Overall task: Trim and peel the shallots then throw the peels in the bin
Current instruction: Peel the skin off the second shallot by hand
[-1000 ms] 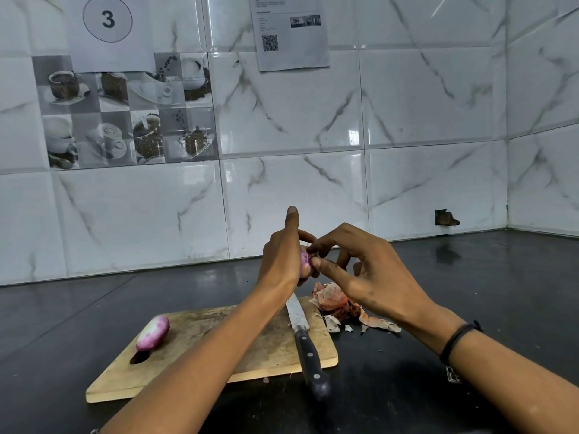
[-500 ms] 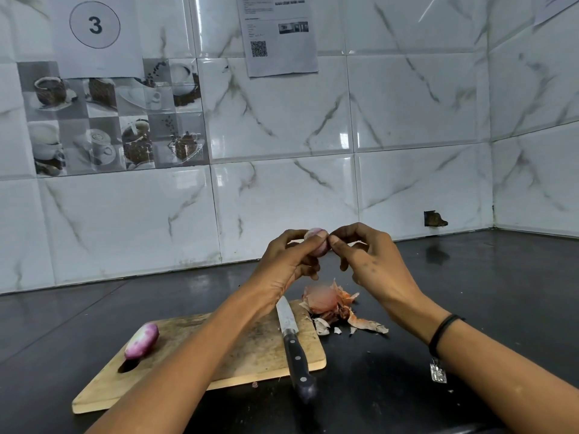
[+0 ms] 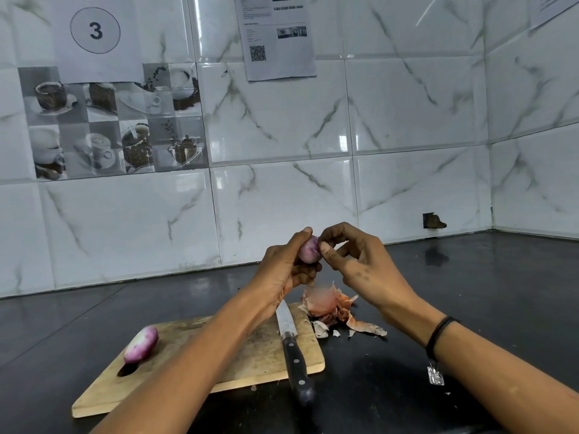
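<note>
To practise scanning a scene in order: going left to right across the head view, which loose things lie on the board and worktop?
Peeled shallot → knife → pile of peels.

Left hand (image 3: 282, 270) regripped, shallot (image 3: 308, 250) turned — more flesh showing

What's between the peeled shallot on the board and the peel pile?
Head view: the knife lies there on the cutting board, handle overhanging its near edge; the left forearm crosses above.
</note>
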